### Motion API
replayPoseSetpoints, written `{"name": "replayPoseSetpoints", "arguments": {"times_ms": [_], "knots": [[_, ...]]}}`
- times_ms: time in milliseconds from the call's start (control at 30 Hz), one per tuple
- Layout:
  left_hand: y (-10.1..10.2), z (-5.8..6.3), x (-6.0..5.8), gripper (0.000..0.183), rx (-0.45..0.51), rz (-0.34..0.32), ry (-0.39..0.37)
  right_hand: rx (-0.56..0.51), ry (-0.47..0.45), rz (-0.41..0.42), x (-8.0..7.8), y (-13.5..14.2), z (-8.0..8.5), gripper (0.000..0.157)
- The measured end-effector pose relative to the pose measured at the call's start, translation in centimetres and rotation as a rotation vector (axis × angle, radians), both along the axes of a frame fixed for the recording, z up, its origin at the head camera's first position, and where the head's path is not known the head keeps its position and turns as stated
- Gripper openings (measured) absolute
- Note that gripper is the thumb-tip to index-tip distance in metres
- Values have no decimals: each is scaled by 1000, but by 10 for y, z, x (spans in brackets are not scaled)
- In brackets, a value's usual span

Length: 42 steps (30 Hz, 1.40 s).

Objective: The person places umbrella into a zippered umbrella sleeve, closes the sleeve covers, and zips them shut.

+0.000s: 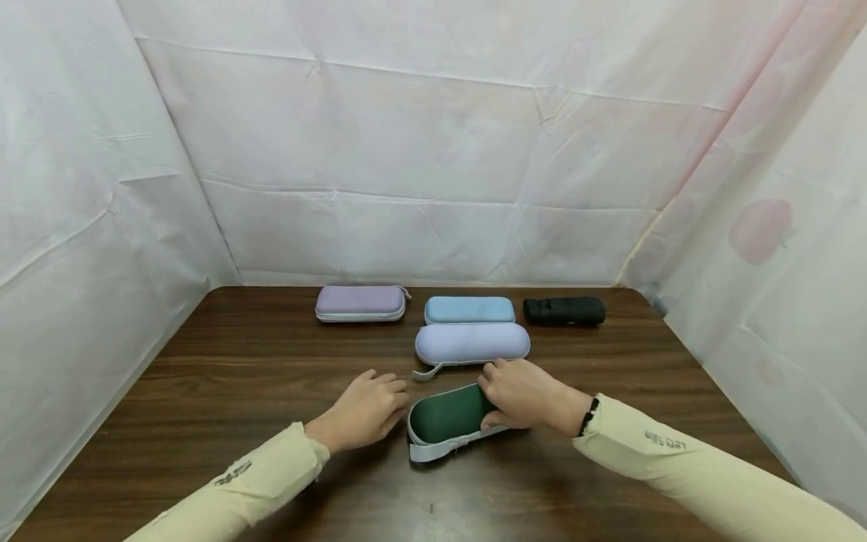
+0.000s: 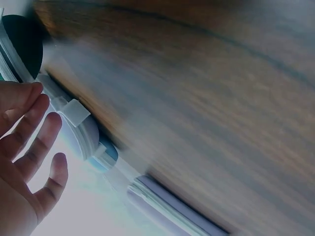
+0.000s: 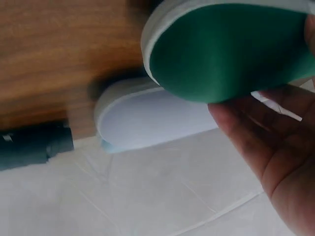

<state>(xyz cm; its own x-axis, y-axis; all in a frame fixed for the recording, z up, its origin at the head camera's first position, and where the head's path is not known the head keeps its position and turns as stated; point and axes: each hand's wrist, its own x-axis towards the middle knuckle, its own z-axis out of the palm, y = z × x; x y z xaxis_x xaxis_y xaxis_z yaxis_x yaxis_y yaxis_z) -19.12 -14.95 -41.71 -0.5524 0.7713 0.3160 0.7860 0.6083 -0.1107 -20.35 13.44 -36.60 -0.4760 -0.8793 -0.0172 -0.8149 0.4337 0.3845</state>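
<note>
A dark green zip case (image 1: 447, 415) with a pale zip band and a light strap lies slightly slanted on the near middle of the table. My right hand (image 1: 524, 393) grips its right part from above, thumb on the near side and fingers on the far side. In the right wrist view, fingers of that hand (image 3: 280, 152) touch the green case's edge (image 3: 226, 54). Just off the case's left end is my left hand (image 1: 366, 410), its fingers loosely bent in the left wrist view with nothing held. Behind the green case lies a rounded lavender case (image 1: 472, 343) with a strap.
A light blue case (image 1: 470, 309) sits directly behind the lavender one. To its left is a purple case (image 1: 360, 301) with a white zip, and to its right a black pouch (image 1: 564, 311). White sheeting (image 1: 433, 150) stands behind and beside the brown wooden table (image 1: 271, 354).
</note>
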Motion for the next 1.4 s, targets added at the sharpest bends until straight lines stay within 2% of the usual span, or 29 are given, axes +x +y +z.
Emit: {"name": "replayPoseSetpoints", "arguments": {"times_ms": [200,600,933,1133,1300,1400], "knots": [[-3,-3,0,7,14,1,12,-72,52,8,6,6,-8,55],[-6,-1,9,13,61,7,-51,-127,103,-17,10,9,-14,56],[1,-2,23,12,103,-59,-126,-150,99,-41,10,9,-15,56],[9,-6,30,12,119,-67,-105,-158,76,-38,10,8,-16,55],[18,-7,37,12,109,-27,-93,-139,58,-45,12,6,-16,55],[25,-7,40,13,94,-8,-50,-130,66,-50,12,5,-15,54]]}}
